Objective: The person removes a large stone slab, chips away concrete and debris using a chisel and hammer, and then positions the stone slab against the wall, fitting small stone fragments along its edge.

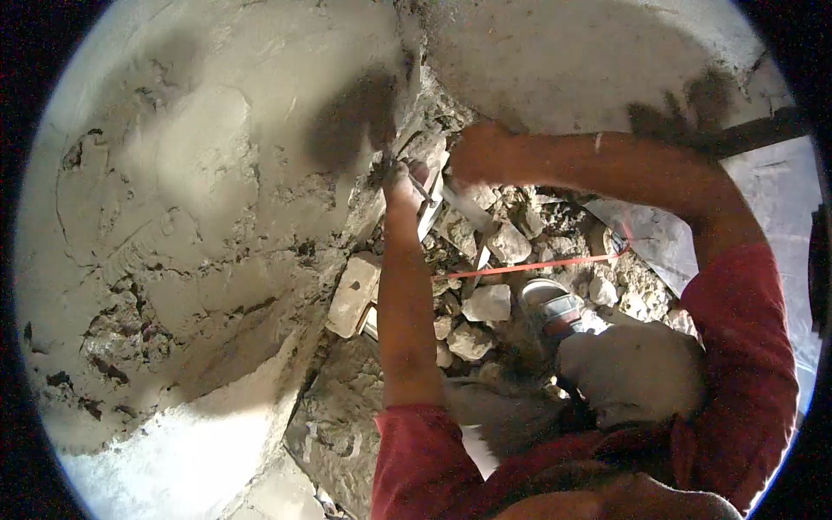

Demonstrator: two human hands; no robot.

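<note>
Near the inner corner of the plastered walls, my left hand (406, 184) is closed round a thin rod-like tool (423, 191), close to the rough joint. To its right, my right hand (477, 154) is beside the corner, blurred and dark; its fingers and anything in them cannot be made out. A pale flat strip (431, 208) slants between the two hands. Broken stones (509, 243) lie below them.
A red string (529, 266) crosses over the rubble. A sandal (551, 299) on a foot stands among the stones. A pale block (354, 295) leans by the left wall (199, 173). A dark bar (758, 133) juts in at right, above grey sheeting (780, 186).
</note>
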